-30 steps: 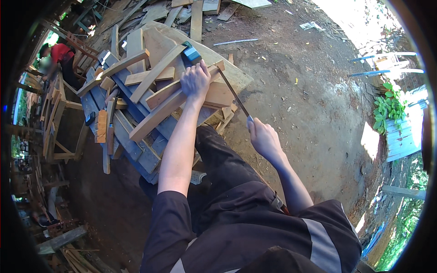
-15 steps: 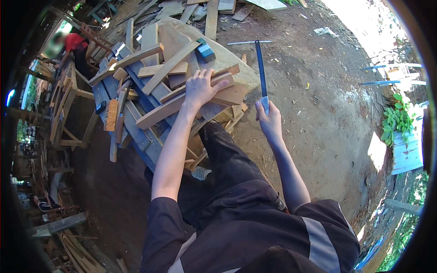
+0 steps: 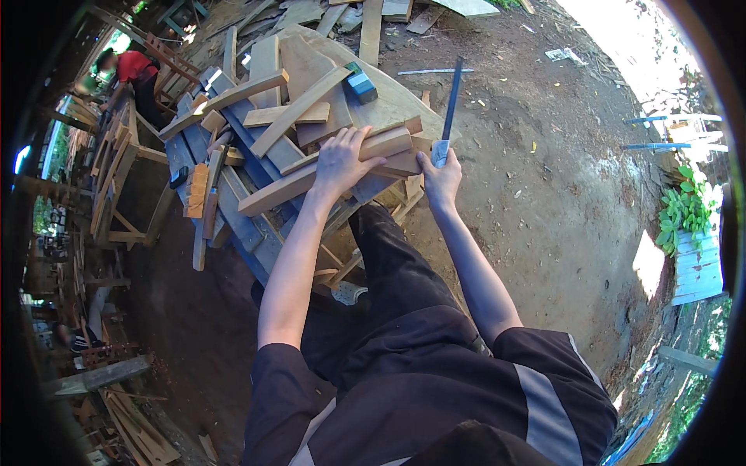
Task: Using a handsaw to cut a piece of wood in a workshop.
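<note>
My left hand (image 3: 339, 165) lies over a thick strip of wood (image 3: 280, 189) on the cluttered bench, fingers across its top and thumb along it toward the end. Behind that strip lies a thinner wooden piece (image 3: 408, 126). Just right of the strip's end, my right hand (image 3: 441, 177) is closed round the pale handle of a tool with a long, narrow dark blade (image 3: 453, 97). The blade points up and away, apart from the wood; its exact kind is unclear. A wider board (image 3: 402, 165) shows under the strip's right end.
Several offcuts and a slanting batten (image 3: 299, 113) cover the blue bench (image 3: 177, 151). A blue and black block-shaped object (image 3: 361, 85) sits farther back. Another person in a red top (image 3: 134, 68) stands far left beside a wooden frame (image 3: 144, 182). Leafy plants (image 3: 680, 206) grow at right.
My right hand has moved left and nearer the strip's end, and the blade now leans a little to the right. My left hand stays on the strip. The person in red looks more upright.
</note>
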The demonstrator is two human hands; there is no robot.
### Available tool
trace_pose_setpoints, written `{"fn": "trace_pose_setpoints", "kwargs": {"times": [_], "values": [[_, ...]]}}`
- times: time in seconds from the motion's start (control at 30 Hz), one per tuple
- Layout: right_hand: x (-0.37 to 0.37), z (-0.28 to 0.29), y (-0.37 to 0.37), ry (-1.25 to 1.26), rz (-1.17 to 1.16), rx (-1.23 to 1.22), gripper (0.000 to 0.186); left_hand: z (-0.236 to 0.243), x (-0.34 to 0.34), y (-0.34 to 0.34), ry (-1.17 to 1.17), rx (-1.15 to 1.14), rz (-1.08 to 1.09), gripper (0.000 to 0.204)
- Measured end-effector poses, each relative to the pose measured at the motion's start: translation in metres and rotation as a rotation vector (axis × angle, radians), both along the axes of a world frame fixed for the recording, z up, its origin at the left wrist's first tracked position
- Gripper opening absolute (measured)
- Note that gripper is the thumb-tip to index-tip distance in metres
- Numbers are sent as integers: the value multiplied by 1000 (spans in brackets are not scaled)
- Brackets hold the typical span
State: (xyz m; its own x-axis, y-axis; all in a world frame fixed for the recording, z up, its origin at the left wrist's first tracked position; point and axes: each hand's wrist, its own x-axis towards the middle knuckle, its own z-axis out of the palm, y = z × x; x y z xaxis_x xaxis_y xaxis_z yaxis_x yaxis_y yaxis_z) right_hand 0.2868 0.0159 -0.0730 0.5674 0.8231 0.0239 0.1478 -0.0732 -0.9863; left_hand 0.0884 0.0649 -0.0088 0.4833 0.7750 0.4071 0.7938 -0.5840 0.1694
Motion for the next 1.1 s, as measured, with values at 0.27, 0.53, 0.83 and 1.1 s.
{"fn": "trace_pose_setpoints", "kwargs": {"times": [0.27, 0.53, 0.83, 1.1], "values": [[14, -9, 22, 51, 87, -70, 27, 0, 10, -6, -24, -18, -46, 63], [18, 14, 22, 69, 30, 122, 37, 2, 9, -8, 96, -22, 47, 63], [-4, 21, 7, 132, -9, 160, 35, 2, 7, -14, 22, -62, -9, 58], [-15, 20, 0, 138, 38, 153, 32, 1, 14, -16, 105, -91, 18, 58]]}}
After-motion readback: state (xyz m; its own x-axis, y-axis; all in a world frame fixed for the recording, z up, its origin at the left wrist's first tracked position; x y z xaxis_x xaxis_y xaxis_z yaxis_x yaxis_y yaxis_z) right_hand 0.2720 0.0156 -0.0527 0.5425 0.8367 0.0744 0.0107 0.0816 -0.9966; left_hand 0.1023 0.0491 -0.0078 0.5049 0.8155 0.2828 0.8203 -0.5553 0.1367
